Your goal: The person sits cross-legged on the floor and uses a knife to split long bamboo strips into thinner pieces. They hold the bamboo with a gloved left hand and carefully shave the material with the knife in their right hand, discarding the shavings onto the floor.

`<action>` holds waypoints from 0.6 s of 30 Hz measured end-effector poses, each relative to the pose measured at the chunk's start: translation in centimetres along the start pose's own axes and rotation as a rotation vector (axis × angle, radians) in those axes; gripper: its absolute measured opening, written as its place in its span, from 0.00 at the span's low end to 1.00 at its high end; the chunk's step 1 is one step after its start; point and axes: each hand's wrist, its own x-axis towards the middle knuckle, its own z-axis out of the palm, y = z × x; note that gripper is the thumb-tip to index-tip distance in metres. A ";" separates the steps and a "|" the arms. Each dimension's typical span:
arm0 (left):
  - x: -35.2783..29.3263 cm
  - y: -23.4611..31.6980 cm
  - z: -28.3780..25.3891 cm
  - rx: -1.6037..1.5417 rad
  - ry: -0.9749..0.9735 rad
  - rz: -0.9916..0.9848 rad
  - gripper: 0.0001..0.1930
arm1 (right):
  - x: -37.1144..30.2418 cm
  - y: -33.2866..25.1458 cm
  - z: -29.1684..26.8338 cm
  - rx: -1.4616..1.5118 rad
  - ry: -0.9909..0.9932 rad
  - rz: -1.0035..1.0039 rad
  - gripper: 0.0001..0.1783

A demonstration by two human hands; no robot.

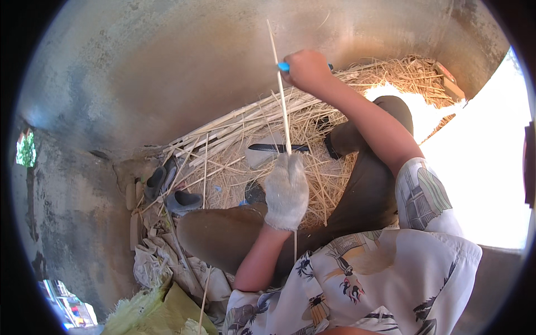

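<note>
My left hand (287, 187), in a whitish work glove, is closed around a long pale strip of split wood or bamboo (284, 106). The strip rises past the glove toward the wall, and its lower end shows below my wrist. Farther up, my bare right hand (309, 70) is a closed fist around a small blue tool (284, 66). One blue end of that tool touches or lies right against the strip; the fist hides most of it, so its kind is unclear. Beyond the glove, a long black blade-like tool (273, 148) lies on the litter.
Pale strips (234, 120) and shavings (329, 184) cover the floor along the curved wall (167, 67). My bent legs (223, 231) frame the work. Dark shoes (184, 201) sit at left, with a yellow-green sack (162, 312) below. Bricks (451, 84) stand at the far right.
</note>
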 end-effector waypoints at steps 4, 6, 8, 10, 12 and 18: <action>2.6 -2.9 -1.6 0.003 0.076 -0.141 0.07 | -3.6 -5.9 0.3 0.073 -0.185 -0.194 0.09; 3.3 -3.7 -1.5 0.096 0.105 -0.072 0.09 | -3.9 -6.9 0.0 0.108 -0.236 -0.165 0.08; 3.6 -3.6 -1.6 0.084 0.091 -0.073 0.10 | -4.1 -6.7 -0.3 0.155 -0.218 -0.211 0.09; 3.5 -3.7 -0.9 0.234 0.181 0.058 0.10 | -3.8 -6.0 0.0 0.138 -0.216 -0.232 0.08; 3.6 -3.2 -0.9 0.322 0.173 0.038 0.09 | -3.2 -6.1 0.3 0.102 -0.197 -0.203 0.07; 3.7 0.0 -2.9 -0.026 0.033 -0.260 0.06 | -0.7 -4.4 0.3 0.083 0.033 -0.061 0.09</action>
